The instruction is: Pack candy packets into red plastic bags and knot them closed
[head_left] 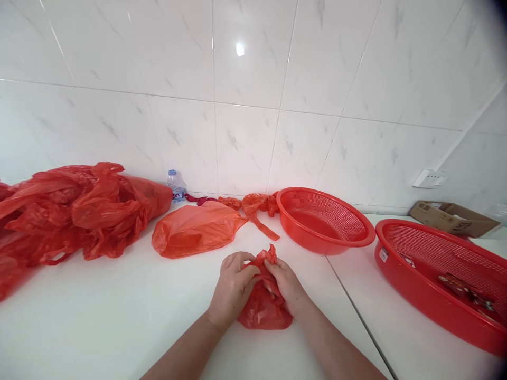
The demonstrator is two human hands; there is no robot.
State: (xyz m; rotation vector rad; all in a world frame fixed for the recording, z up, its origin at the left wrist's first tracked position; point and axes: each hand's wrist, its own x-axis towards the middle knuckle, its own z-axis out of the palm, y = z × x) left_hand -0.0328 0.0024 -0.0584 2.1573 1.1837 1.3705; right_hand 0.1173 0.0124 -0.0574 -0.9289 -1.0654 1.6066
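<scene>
A small red plastic bag (266, 314) rests on the white table in front of me, its gathered top sticking up between my hands. My left hand (236, 285) is closed on the bag's upper left side, with thumb and fingertips pinching the thin plastic. From the right, my right hand (285, 282) grips the bag's neck, its thumb near the twisted tip. What the bag contains, if anything, is hidden by the plastic. Behind my hands lies another red plastic bag (198, 229), flat and slightly puffed.
A heap of crumpled red bags (91, 211) fills the left side. Along the wall stand a water bottle (176, 186) and a round red basket (325, 243). A larger red basket (435, 295) with small packets sits right, before a cardboard box (455, 224). A seam (360, 316) crosses the tabletop.
</scene>
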